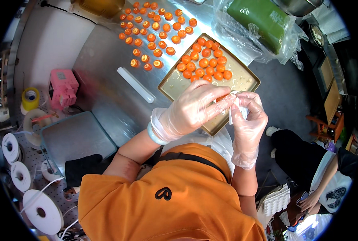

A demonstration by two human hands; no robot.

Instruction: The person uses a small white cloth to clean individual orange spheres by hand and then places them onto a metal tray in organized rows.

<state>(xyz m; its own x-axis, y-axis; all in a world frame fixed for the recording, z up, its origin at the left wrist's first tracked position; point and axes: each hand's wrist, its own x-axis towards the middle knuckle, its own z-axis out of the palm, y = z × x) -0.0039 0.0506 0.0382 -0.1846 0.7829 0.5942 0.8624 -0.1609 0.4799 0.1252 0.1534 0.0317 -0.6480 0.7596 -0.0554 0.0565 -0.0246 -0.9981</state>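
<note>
Both my hands wear clear plastic gloves and meet above the near right part of a gold baking tray [243, 74]. Between the fingers of my left hand [191, 108] shows a bit of orange-red, apparently a cherry tomato [222, 97], mostly hidden. My right hand [249, 124] pinches a white paper towel [234, 112] against the left fingertips. Whole cherry tomatoes [204, 62] fill the tray's far part, with wet drops around them. On the steel table to its left, several cherry tomatoes [151, 45] stand in loose rows, their pale tops showing.
A white stick [135, 85] lies left of the tray. Farther left are a pink device [62, 89], a clear-lidded box [78, 136] and ribbon spools [42, 211]. A green package [259, 22] in plastic lies at the far right. Another person [323, 176] is at right.
</note>
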